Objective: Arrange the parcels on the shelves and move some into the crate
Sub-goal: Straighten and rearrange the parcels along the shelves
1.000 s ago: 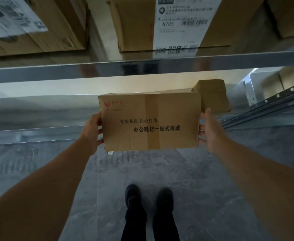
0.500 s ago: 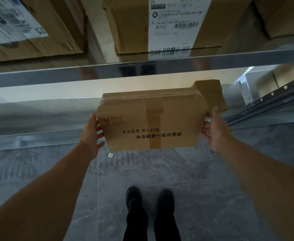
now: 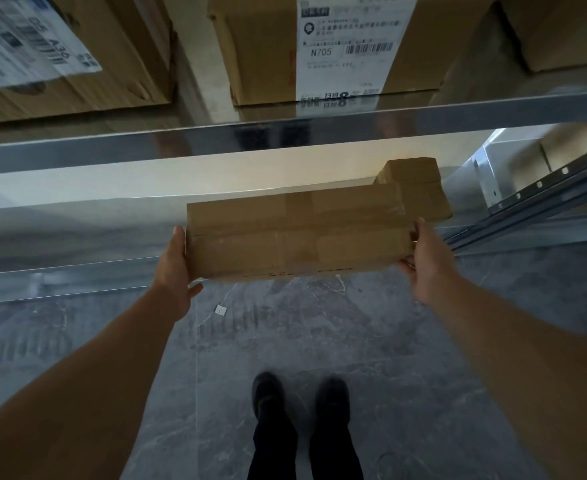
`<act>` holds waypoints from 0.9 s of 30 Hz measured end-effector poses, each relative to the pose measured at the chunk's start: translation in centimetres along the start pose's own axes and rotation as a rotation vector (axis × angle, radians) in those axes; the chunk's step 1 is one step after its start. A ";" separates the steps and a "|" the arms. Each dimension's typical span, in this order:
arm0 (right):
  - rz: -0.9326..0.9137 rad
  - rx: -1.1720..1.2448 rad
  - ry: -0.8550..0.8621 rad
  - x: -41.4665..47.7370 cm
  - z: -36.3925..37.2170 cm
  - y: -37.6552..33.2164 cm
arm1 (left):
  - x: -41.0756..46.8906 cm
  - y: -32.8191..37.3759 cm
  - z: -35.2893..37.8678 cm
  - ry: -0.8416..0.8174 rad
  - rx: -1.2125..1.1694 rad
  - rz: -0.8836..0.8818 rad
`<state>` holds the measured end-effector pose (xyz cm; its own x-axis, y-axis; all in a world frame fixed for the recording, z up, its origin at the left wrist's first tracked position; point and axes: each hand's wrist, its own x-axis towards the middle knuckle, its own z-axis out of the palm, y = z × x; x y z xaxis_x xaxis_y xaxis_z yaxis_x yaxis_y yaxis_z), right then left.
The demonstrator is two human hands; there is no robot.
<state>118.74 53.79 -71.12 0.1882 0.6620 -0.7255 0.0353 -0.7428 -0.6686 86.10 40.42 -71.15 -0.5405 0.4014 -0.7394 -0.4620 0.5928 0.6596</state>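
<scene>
A flat brown cardboard parcel [image 3: 295,237] with tape across its top sits between my two hands at the front edge of the lower metal shelf [image 3: 77,237]. My left hand [image 3: 174,268] grips its left end and my right hand [image 3: 427,261] grips its right end. The parcel lies nearly flat, its taped face up and its printed face almost out of sight underneath. A smaller brown box [image 3: 417,188] stands on the same shelf just behind the parcel's right end.
The upper shelf [image 3: 285,129] carries large cartons: one with a white label at the left [image 3: 60,53], one marked N705 [image 3: 337,46] in the middle, another at the right [image 3: 562,29]. Grey stone floor and my black shoes [image 3: 299,400] lie below. A rack upright [image 3: 545,188] runs at the right.
I have tipped the parcel from upright, printed face toward me, to nearly flat with the taped side up, and pushed it toward the lower shelf. Both hands kept hold of its ends.
</scene>
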 end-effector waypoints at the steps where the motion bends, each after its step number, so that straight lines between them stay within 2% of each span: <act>1: -0.006 -0.004 -0.003 -0.1 0.1 0.0 | 0.0 -0.1 -0.1 -0.008 0.006 -0.003; 6: -0.083 -0.127 -0.036 -0.2 0.4 0.3 | -0.3 -0.1 -0.3 -0.015 0.004 -0.002; 12: -0.023 -0.132 -0.053 0.2 0.7 0.7 | 0.4 0.5 -0.9 -0.118 -0.024 -0.023; 27: -0.046 -0.038 -0.060 0.0 0.4 0.7 | 1.4 0.6 0.1 -0.036 0.010 0.016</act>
<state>118.38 53.28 -71.62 0.1268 0.6996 -0.7031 0.0798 -0.7138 -0.6958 85.17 41.35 -71.80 -0.5217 0.4355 -0.7336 -0.4463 0.5935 0.6698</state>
